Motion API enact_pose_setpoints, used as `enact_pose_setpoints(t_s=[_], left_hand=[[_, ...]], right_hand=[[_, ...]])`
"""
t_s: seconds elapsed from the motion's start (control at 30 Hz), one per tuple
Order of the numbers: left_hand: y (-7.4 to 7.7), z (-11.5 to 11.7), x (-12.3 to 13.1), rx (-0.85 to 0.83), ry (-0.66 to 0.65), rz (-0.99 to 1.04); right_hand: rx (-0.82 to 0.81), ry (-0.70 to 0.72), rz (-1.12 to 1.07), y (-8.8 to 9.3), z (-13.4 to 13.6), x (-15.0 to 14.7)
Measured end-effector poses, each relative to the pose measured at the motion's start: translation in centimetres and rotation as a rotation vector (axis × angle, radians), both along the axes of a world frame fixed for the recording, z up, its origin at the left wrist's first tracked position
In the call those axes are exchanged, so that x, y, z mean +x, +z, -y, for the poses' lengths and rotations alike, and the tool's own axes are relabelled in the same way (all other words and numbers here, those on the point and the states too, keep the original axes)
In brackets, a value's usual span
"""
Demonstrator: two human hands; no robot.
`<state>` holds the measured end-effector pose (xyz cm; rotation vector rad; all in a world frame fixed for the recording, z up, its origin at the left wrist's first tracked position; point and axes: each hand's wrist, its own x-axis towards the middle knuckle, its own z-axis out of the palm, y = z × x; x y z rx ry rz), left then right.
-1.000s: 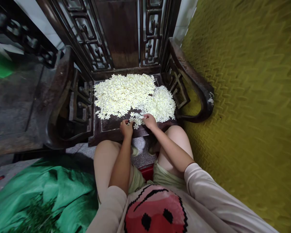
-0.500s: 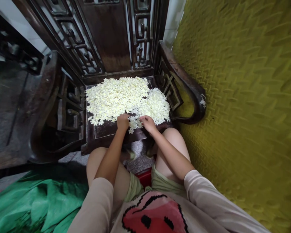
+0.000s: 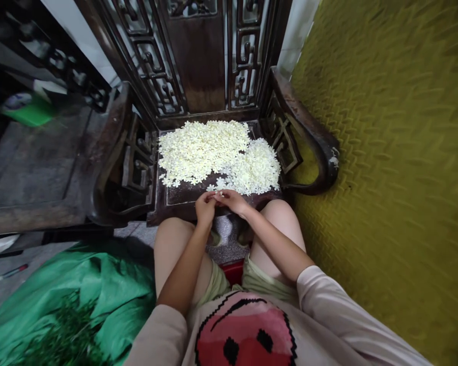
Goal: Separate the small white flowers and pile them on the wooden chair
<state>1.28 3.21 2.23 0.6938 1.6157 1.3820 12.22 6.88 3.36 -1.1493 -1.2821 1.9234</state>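
A heap of small pale yellow-white flowers (image 3: 213, 152) covers the seat of a dark carved wooden chair (image 3: 309, 137) in front of me. My left hand (image 3: 205, 207) and my right hand (image 3: 232, 201) meet at the seat's front edge, just below the heap. Their fingertips touch and pinch together around a small white flower (image 3: 218, 193). Both hands are closed in a pinch. My bare knees sit either side of the chair's front rail.
A yellow-green quilted mat (image 3: 397, 152) fills the right side. A green plastic sheet (image 3: 80, 295) with dark green leafy sprigs (image 3: 64, 340) lies on the floor at lower left. A second dark wooden seat (image 3: 34, 168) stands to the left.
My hands were apart, picking among loose flowers at the heap's front edge. They have drawn back toward me and come together, fingertips pinched on one flower.
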Motion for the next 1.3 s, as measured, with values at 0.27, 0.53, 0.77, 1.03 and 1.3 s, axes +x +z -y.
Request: enact_pose_setpoints(t_s=[0.27,0.53,0.77,1.03,1.3], left_hand=[[0.8,5.5,0.9,-0.007,-0.015,0.056],[-0.3,3.6,-0.7,-0.130,0.196,0.103],[-1.3,3.4,0.6,-0.313,0.014,0.262],[-0.4,3.2,1.5,-0.072,0.015,0.119],[-0.3,3.2,1.6,0.039,-0.030,0.054]], right_hand=[[-0.034,-0.131,-0.124,0.6,5.8,-0.2],[0.046,-0.281,-0.041,-0.1,3.7,1.2],[0.056,-0.280,-0.073,-0.4,3.4,0.6],[-0.076,-0.226,-0.132,-1.5,3.2,0.4],[-0.199,-0.255,-0.141,-1.0,3.4,0.3]])
